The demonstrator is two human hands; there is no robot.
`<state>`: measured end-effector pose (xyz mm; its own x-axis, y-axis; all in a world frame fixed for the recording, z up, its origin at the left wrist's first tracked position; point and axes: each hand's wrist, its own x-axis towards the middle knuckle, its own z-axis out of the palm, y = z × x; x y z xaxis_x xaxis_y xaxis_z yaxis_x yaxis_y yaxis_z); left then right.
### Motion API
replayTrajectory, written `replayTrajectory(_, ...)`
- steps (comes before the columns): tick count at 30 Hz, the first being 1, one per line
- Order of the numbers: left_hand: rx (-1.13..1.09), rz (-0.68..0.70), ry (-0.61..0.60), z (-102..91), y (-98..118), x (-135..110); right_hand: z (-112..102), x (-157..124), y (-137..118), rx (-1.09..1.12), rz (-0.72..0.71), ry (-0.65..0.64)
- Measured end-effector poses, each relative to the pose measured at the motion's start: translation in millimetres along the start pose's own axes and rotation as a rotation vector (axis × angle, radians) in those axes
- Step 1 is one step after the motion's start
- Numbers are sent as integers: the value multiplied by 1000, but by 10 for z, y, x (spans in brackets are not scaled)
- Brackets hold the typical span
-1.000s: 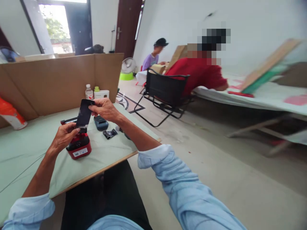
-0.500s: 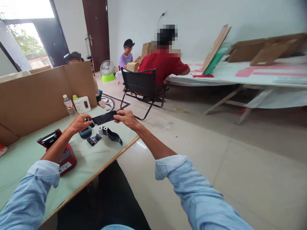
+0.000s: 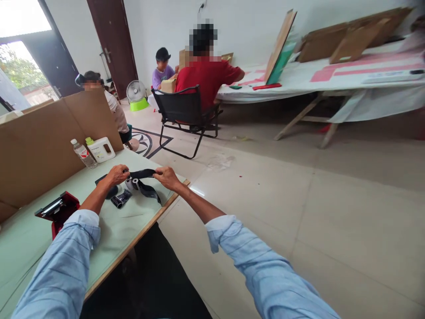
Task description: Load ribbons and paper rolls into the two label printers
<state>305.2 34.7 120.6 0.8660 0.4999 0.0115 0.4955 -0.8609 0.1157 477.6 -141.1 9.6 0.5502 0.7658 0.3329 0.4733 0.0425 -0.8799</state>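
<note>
A strip of black ribbon (image 3: 142, 173) is stretched between my two hands, low over the table's far right corner. My left hand (image 3: 117, 174) is closed on its left end; whether a roll sits inside the fingers is hidden. With fingertips pinched, my right hand (image 3: 167, 178) grips the other end. Just below lie white-cored ribbon rolls (image 3: 135, 183) with a loose black tail (image 3: 150, 193) curling toward the edge. Beside them are a smaller black roll (image 3: 121, 199) and a dark rounded object (image 3: 112, 192), partly behind my left wrist. A red label-printer-like machine (image 3: 64, 210) stands lid up, partly behind my left arm.
A water bottle (image 3: 83, 153) and a white jug (image 3: 101, 149) stand by a cardboard partition (image 3: 36, 146). The table's wooden edge (image 3: 139, 237) runs close to me. Several people sit beyond, one in a black folding chair (image 3: 181, 107) at a long covered table (image 3: 348, 79).
My view has swung a little to the right. Both hands have lowered toward the rolls on the table, and the ribbon between them now bows slightly instead of lying flat.
</note>
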Motion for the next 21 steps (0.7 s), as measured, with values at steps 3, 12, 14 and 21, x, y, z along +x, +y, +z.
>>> replayTrajectory(3, -31, 1, -129, 66, -20, -56, -4, -198, 49, -38, -5, -83)
replayTrajectory(12, 32, 91, -172, 187, -21, -236, -38, -548, -51, -63, 1, -269)
replayTrajectory(14, 31, 101, -171, 212, -28, -244, -51, -576, -84, -76, 1, -287)
replayTrajectory(21, -18, 162, -108, 285, -115, -170, -102, -598, -109, -191, 7, -273)
